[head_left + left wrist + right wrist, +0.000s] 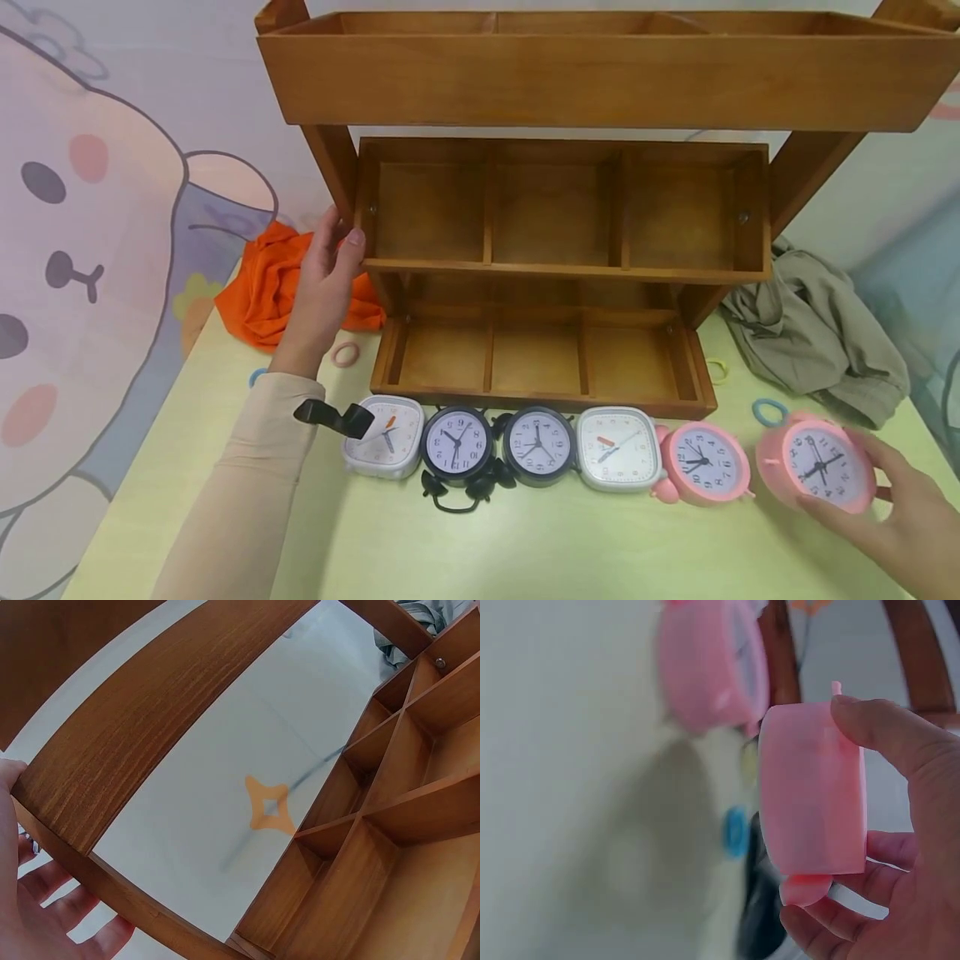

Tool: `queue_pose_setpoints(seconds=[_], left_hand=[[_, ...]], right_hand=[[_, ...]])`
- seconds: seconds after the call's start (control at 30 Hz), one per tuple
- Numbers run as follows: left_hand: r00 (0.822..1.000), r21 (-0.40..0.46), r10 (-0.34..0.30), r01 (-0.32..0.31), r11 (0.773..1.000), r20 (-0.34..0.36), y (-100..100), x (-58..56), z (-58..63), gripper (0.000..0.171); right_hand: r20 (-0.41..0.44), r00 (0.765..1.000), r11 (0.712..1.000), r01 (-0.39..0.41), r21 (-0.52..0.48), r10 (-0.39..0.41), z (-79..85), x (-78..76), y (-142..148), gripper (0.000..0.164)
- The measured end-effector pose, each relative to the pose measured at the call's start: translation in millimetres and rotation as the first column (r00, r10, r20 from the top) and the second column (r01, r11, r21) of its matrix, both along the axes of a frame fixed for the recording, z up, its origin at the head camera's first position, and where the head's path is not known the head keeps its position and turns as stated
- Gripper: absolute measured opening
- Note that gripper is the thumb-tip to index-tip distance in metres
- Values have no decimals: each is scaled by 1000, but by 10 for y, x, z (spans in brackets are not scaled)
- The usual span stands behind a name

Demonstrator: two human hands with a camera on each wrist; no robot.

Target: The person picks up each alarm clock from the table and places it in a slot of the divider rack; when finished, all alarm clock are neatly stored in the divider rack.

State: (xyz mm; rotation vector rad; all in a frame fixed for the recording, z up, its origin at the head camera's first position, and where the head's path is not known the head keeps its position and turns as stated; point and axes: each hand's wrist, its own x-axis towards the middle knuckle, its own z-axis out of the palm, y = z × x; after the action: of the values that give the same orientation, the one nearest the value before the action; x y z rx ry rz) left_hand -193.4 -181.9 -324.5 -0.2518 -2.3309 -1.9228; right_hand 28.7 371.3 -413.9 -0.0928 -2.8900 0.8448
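My right hand holds a pink alarm clock at the right end of a row of clocks. In the right wrist view, the thumb and fingers grip this clock's body, and it is raised off the table. A second pink alarm clock lies face up just left of it. My left hand grips the left side of a tiered wooden shelf, thumb in front. In the left wrist view, the fingers reach round the shelf's side rail. The shelf's visible lower compartments hold nothing.
Left of the pink clocks lie a white square clock, two black alarm clocks and another white clock. Orange cloth sits left of the shelf, grey-green cloth to its right. Small rings, including a blue ring, lie around.
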Motion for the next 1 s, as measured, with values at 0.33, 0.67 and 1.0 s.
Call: queue_pose_setpoints(seconds=[0.33, 0.67, 1.0], left_hand=[[1000, -6, 2, -2, 1000, 17, -3, 2, -7, 65], [1000, 0, -1, 1, 1000, 14, -2, 9, -10, 63], [1000, -7, 3, -2, 1000, 23, -5, 10, -8, 65]], right_hand=[[-48, 984, 985, -171, -29, 169, 455, -513, -475, 88], [25, 955, 956, -294, -13, 294, 541, -1038, -946, 89], [-16, 913, 913, -408, -14, 408, 363, -1458, -1121, 81]])
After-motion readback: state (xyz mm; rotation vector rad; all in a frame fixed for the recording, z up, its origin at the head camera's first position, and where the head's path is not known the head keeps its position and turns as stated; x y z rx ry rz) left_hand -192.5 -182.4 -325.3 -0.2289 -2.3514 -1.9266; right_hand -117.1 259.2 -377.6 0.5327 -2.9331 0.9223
